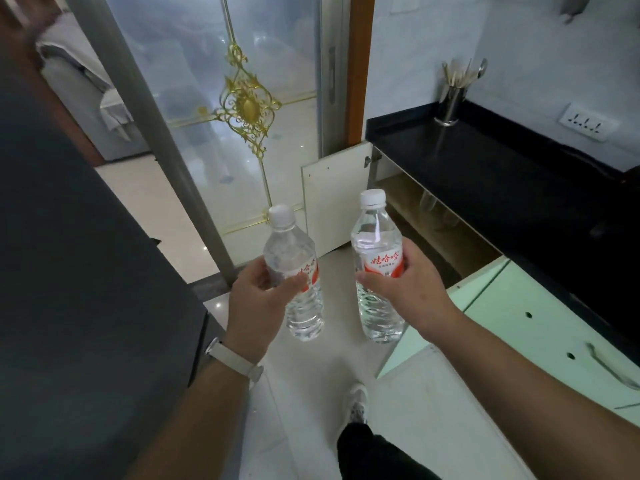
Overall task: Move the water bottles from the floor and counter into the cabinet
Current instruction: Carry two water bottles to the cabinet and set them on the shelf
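Note:
I hold two clear water bottles with white caps and red labels, both upright above the floor. My left hand [256,299] is shut around the middle of the left bottle [294,271]. My right hand [405,289] grips the right bottle [377,247] at its label. The cabinet [436,216] under the black counter [485,161] stands open to the right of the bottles, with a wooden shelf showing inside. Its far door [332,202] swings out toward the glass door, and its near pale green door [540,323] is open below my right forearm.
A sliding glass door with a gold ornament [246,105] and a grey metal frame post [166,150] stands ahead. A steel utensil holder [450,102] sits on the counter by a wall socket [588,123]. A large dark surface [86,289] fills the left. My foot [356,403] rests on the tiled floor.

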